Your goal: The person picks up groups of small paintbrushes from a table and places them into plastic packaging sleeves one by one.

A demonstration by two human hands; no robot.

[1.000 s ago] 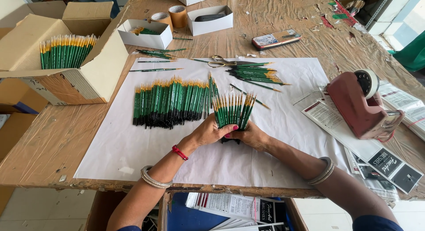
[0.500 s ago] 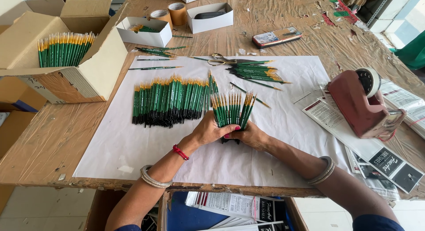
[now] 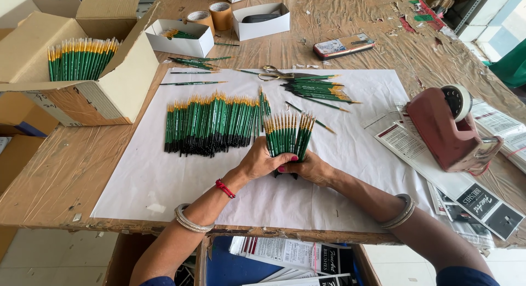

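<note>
On white paper sheet (image 3: 164, 182), left hand (image 3: 262, 164) and right hand (image 3: 311, 168) clasp a fanned bundle of brushes (image 3: 287, 133) — fingers curled tight round slim green handles. Beside it lies a flat row of brushes (image 3: 211, 125) — glossy, yellow-tipped.

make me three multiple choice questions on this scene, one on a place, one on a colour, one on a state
1. Where is the red tape dispenser?
A. inside the cardboard box
B. at the right of the white sheet
C. on the floor

2. What colour are the handles of the bunch of brushes?
A. green
B. blue
C. white

3. How do the hands stand?
A. both lie flat and empty
B. only one holds brushes
C. both grip one bunch

Answers: 1 B, it sits on printed papers just past the white sheet. 2 A, green handles with yellow ends. 3 C, the left hand and the right hand close on the bunch's lower end.
</note>
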